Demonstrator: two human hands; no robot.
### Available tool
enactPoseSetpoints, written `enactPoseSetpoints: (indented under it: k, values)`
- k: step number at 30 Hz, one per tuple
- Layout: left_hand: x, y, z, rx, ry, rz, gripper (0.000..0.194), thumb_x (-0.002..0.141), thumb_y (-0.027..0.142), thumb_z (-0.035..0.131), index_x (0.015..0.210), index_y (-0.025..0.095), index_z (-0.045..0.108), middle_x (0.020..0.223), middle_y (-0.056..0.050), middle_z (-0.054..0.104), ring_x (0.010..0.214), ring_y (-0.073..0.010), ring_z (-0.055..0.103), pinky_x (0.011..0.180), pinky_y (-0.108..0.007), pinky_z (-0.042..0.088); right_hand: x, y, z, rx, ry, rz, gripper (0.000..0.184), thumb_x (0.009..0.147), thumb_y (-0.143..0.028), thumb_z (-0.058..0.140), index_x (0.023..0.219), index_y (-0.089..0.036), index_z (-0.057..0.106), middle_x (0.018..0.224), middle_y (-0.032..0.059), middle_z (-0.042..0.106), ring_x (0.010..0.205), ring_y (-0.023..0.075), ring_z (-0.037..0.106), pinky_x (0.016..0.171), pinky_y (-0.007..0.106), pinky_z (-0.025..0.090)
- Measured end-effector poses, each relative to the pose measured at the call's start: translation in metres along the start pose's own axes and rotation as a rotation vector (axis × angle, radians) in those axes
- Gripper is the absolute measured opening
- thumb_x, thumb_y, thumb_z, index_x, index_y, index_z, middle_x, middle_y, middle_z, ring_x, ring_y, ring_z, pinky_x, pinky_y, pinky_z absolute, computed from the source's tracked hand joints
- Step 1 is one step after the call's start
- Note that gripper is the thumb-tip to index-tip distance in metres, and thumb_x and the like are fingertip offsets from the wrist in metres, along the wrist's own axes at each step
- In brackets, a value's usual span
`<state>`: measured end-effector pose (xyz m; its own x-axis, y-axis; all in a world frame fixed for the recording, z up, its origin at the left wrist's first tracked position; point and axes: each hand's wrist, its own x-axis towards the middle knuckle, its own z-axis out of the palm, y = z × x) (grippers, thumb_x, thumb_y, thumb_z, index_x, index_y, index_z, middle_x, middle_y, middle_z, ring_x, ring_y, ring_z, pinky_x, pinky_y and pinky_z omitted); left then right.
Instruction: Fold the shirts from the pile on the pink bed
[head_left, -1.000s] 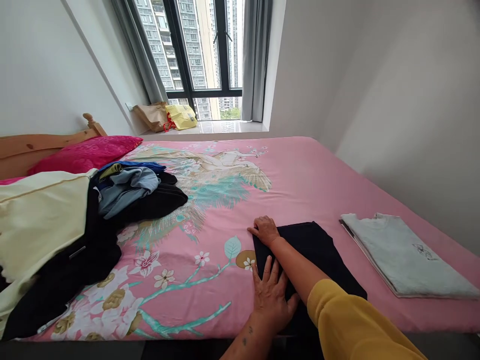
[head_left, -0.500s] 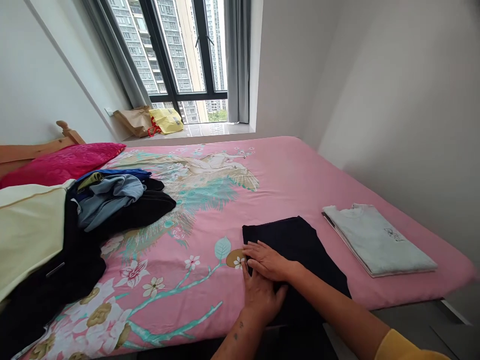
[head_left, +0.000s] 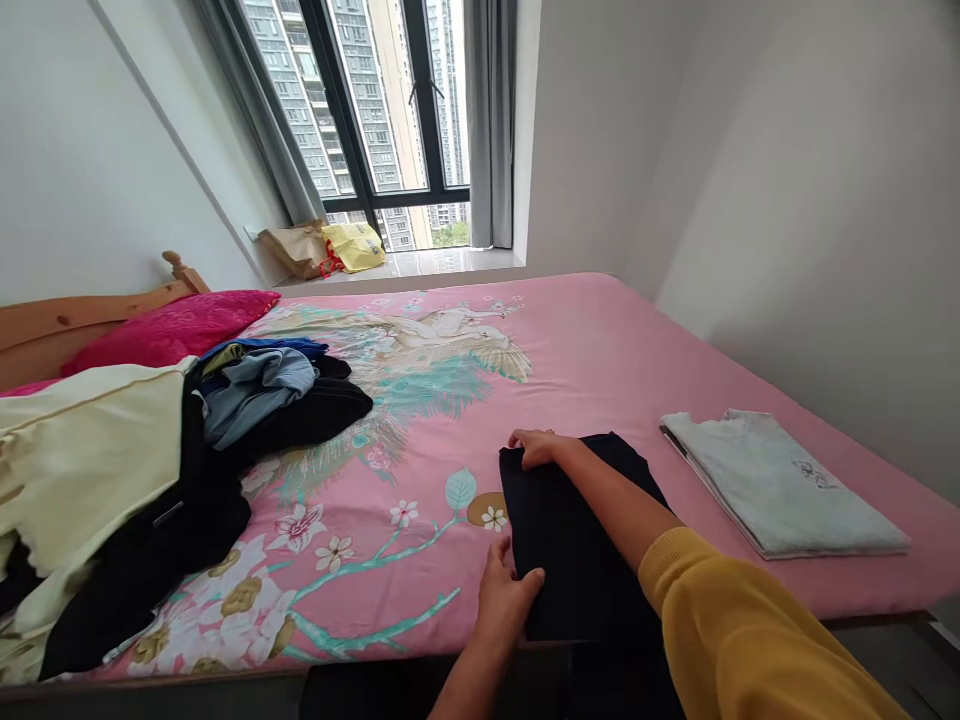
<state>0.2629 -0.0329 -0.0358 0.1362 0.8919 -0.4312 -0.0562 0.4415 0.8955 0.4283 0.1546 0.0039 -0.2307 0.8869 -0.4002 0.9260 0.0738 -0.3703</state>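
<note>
A folded black garment (head_left: 577, 540) lies near the front edge of the bed; its exact kind does not show. My right hand (head_left: 536, 447) is closed on its far left corner, fingers curled over the edge. Lower down, my left hand (head_left: 506, 590) grips the garment's left side, with the thumb on top and the fingers at the edge. My right forearm, in a yellow sleeve, crosses over the cloth and hides part of it.
Folded pale shirts (head_left: 780, 485) sit in a stack on the right of the pink bedsheet (head_left: 600, 350). Heaped at left are loose clothes (head_left: 262, 390), including a cream garment (head_left: 97, 430). Behind them is a magenta pillow (head_left: 180, 325). Bags (head_left: 352, 245) stand on the windowsill.
My hands, overlapped on the garment's left edge before, have separated. The right moved away from me to the far corner; the left drew nearer along the edge. The view has shifted slightly left.
</note>
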Motion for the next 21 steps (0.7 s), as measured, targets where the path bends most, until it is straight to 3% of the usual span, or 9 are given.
enactPoseSetpoints:
  k: [2,5,8,10,11,13,17,19,21]
  values:
    - [-0.001,0.003,0.001,-0.074,-0.1,-0.058,0.051,0.054,0.019,0.072,0.103,0.013,0.06,0.092,-0.009,0.07,0.089,-0.0258,0.065,0.079,-0.033,0.051,0.007,-0.003,-0.007,0.002,-0.083,0.021,0.054,0.049,-0.017,0.07,0.102,-0.022,0.063,0.106,0.0058,0.065,0.099,0.0289,0.058,0.086,0.042,0.043]
    - [-0.003,0.001,0.007,-0.089,-0.106,-0.067,0.036,0.053,0.014,0.065,0.089,0.014,0.064,0.077,-0.005,0.069,0.073,-0.0211,0.064,0.067,-0.029,0.051,0.007,-0.006,-0.013,0.032,-0.169,0.009,0.032,0.049,-0.017,0.069,0.081,-0.019,0.067,0.084,0.0036,0.068,0.082,0.0251,0.063,0.072,0.034,0.048]
    - [-0.001,0.003,0.008,-0.134,-0.141,-0.096,0.04,0.051,0.009,0.056,0.089,0.017,0.064,0.067,0.0,0.066,0.063,-0.0169,0.061,0.059,-0.026,0.048,-0.004,-0.002,-0.027,0.103,-0.168,-0.036,0.029,0.052,-0.017,0.066,0.081,-0.019,0.068,0.078,0.0015,0.068,0.074,0.0214,0.064,0.064,0.029,0.048]
    - [0.008,0.021,0.002,-0.128,-0.212,-0.081,0.04,0.048,0.007,0.053,0.086,0.017,0.062,0.062,0.002,0.062,0.06,-0.015,0.059,0.057,-0.024,0.046,-0.017,0.005,-0.048,0.161,-0.118,-0.071,0.033,0.054,-0.018,0.066,0.087,-0.019,0.068,0.082,0.0009,0.069,0.076,0.0201,0.064,0.066,0.028,0.048]
    - [0.014,0.037,-0.004,-0.083,-0.23,-0.04,0.038,0.047,0.006,0.052,0.081,0.017,0.061,0.061,0.003,0.061,0.059,-0.0139,0.058,0.056,-0.023,0.044,-0.025,0.008,-0.062,0.184,-0.081,-0.085,0.035,0.056,-0.018,0.065,0.091,-0.019,0.067,0.085,0.0007,0.069,0.079,0.0195,0.064,0.068,0.027,0.049]
    - [0.024,0.084,-0.019,0.121,-0.158,0.111,0.026,0.048,0.006,0.051,0.07,0.017,0.058,0.057,0.005,0.057,0.054,-0.0115,0.053,0.051,-0.02,0.04,-0.044,0.015,-0.096,0.281,0.032,-0.129,0.037,0.062,-0.021,0.063,0.099,-0.019,0.065,0.092,0.0008,0.069,0.085,0.0186,0.063,0.073,0.026,0.049]
    - [0.02,0.202,-0.051,0.65,0.009,0.603,0.023,0.062,0.011,0.049,0.08,0.019,0.063,0.064,0.005,0.061,0.059,-0.0111,0.054,0.053,-0.02,0.039,-0.09,0.015,-0.158,0.677,0.38,-0.358,0.034,0.065,-0.027,0.065,0.097,-0.017,0.063,0.09,0.0003,0.068,0.084,0.0177,0.062,0.077,0.029,0.049]
    - [0.007,0.241,-0.063,0.941,0.122,0.783,0.032,0.067,0.01,0.048,0.092,0.022,0.067,0.074,0.004,0.067,0.067,-0.0136,0.06,0.062,-0.023,0.043,-0.111,0.009,-0.168,0.692,0.528,-0.451,0.028,0.065,-0.028,0.067,0.09,-0.016,0.064,0.082,-0.0007,0.067,0.079,0.0162,0.06,0.075,0.029,0.048]
    - [-0.005,0.248,-0.073,1.15,0.207,0.885,0.04,0.071,0.009,0.046,0.102,0.024,0.067,0.084,0.001,0.071,0.074,-0.0165,0.063,0.069,-0.027,0.046,-0.126,0.005,-0.154,0.571,0.633,-0.496,0.02,0.068,-0.027,0.065,0.085,-0.017,0.064,0.077,-0.0005,0.065,0.075,0.0153,0.058,0.071,0.028,0.046]
